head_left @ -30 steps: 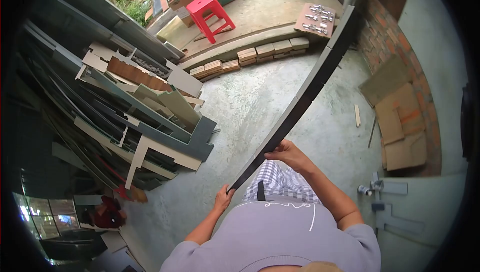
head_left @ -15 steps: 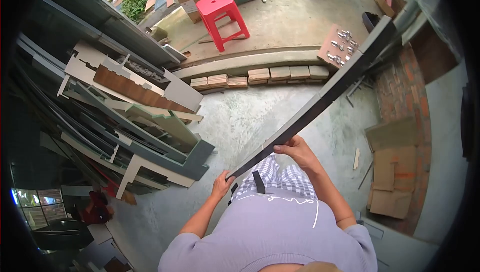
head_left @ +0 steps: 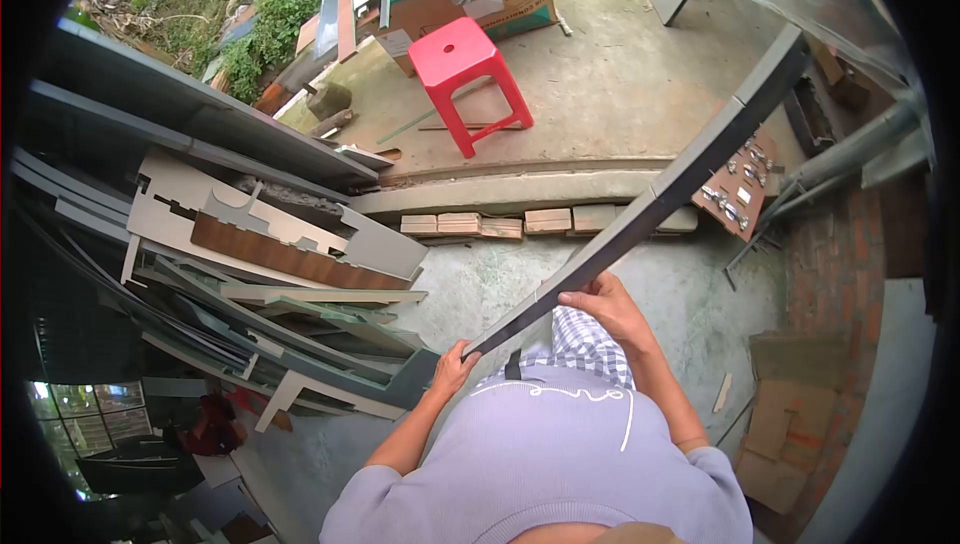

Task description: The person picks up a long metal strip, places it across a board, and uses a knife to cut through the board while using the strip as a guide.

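Observation:
A long grey board (head_left: 655, 199), narrow and dark along its near side, slants from my waist up to the far right. My left hand (head_left: 454, 368) is closed around its near end. Further along, my right hand (head_left: 603, 306) grips the same board from below, the thumb against its dark side. The board's far end rises over the doorstep, in front of a brown panel (head_left: 722, 206) that carries several small metal fittings. Part of that panel is hidden behind the board.
On the left lean stacked cut boards and offcuts (head_left: 300, 254). Bricks (head_left: 548, 221) line the concrete step (head_left: 500, 190). Beyond it stand a red plastic stool (head_left: 460, 62) and a cardboard box (head_left: 500, 6) with panels on top. Flattened cardboard (head_left: 785, 424) lies at right by a brick strip (head_left: 850, 274).
The view has tilted up and shifted, so the step, stool and box appear lower. The board stays in both hands, with its far end a little further right across the brown panel.

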